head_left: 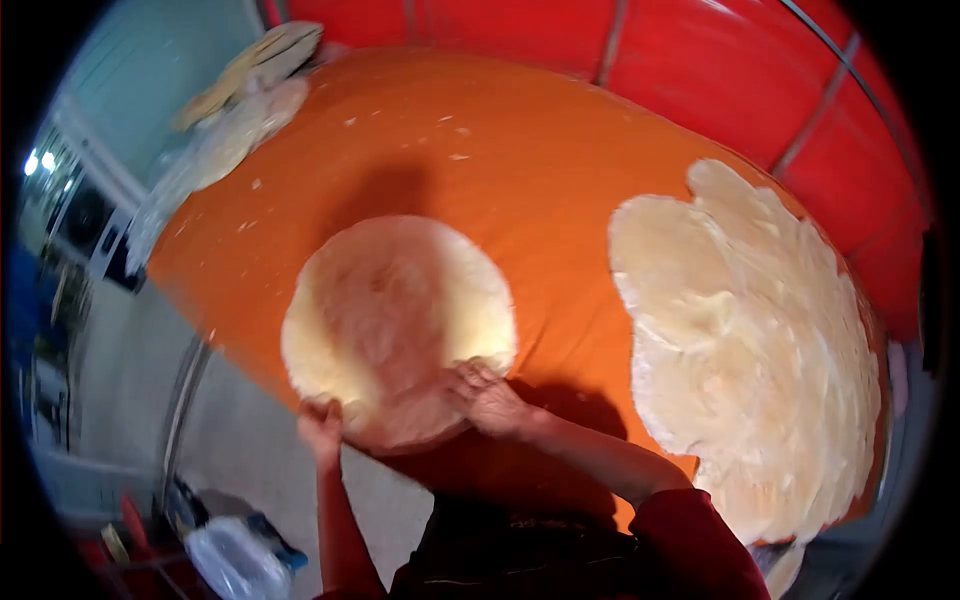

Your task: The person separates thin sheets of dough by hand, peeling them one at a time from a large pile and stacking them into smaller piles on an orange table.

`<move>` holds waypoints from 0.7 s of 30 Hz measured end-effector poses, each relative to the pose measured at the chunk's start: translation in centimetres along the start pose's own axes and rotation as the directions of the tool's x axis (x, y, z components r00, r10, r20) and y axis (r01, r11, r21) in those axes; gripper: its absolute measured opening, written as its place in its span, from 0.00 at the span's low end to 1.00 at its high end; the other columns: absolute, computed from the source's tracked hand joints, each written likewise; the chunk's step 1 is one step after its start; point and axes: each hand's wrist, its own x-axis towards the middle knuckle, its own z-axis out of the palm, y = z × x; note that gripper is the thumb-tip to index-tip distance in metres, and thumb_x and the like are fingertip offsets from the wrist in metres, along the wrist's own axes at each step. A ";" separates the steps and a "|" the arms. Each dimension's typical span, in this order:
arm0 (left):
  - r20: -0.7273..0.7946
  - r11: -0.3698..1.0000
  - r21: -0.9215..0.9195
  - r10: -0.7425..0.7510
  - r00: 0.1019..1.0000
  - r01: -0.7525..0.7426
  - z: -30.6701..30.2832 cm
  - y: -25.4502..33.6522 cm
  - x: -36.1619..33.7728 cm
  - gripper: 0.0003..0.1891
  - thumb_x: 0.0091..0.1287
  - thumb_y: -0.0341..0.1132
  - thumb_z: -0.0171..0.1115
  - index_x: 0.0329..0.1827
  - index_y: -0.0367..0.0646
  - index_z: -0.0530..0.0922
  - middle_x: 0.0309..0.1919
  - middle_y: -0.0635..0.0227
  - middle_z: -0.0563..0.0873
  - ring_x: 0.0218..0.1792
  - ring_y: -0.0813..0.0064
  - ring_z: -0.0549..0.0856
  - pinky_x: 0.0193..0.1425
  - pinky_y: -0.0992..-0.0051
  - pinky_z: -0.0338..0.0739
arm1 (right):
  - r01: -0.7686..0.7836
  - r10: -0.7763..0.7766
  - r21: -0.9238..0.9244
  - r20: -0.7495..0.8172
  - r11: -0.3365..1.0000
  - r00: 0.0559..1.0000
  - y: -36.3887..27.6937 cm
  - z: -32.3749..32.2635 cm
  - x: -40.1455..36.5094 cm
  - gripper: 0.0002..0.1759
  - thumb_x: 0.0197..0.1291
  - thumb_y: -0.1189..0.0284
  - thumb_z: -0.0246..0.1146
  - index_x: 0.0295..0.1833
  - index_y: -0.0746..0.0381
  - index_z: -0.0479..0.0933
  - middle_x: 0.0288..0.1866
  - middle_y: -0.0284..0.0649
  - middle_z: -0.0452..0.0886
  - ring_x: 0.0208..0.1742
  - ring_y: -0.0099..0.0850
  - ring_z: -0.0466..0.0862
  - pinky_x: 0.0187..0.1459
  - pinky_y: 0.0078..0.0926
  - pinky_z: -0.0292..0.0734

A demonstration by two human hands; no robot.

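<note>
A large, thin round flatbread [390, 300] lies on an orange cloth [560, 140], its near edge close to the table's front edge. At its lower left, my left hand [321, 428] is closed on the rim. My right hand [487, 398] grips the lower right edge, with its fingers over the top and its thumb hidden. The flatbread is pale at the sides, and a shadow darkens its middle.
A wide pile of overlapping flatbreads [740, 370] covers the table's right side. More flatbread with clear plastic [245, 125] sits at the far left corner. Red padded panels [700, 60] border the back. A plastic-wrapped bundle [238, 558] is at the lower left.
</note>
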 end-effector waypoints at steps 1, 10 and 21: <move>-0.043 0.998 0.063 0.023 0.999 -0.020 0.2 0.5 -0.1 0.20 0.52 0.34 0.66 0.43 0.34 0.68 0.29 0.69 0.78 0.27 0.78 0.76 0.31 0.76 0.72 | -0.017 0.015 0.037 0.050 0.999 0.999 0.1 -1.3 -0.7 0.26 0.54 0.73 0.51 0.62 0.58 0.64 0.66 0.44 0.61 0.67 0.41 0.61 0.66 0.42 0.53; -0.146 0.988 -0.048 0.140 0.979 -0.148 0.7 10.4 -3.3 0.23 0.55 0.26 0.62 0.55 0.41 0.66 0.30 0.71 0.76 0.27 0.82 0.77 0.29 0.79 0.71 | -0.624 0.350 -0.653 -0.517 0.429 0.781 16.9 -9.2 -21.5 0.18 0.51 0.64 0.59 0.45 0.62 0.72 0.36 0.41 0.76 0.32 0.34 0.77 0.45 0.39 0.70; 0.908 0.916 -0.220 0.066 0.413 0.336 21.7 23.9 -18.2 0.22 0.58 0.26 0.62 0.55 0.36 0.66 0.49 0.60 0.75 0.43 0.69 0.81 0.50 0.67 0.78 | -0.645 0.671 -0.304 -0.022 0.702 0.741 10.9 -20.5 -22.9 0.06 0.38 0.74 0.60 0.14 0.58 0.73 0.18 0.45 0.76 0.21 0.43 0.77 0.25 0.38 0.73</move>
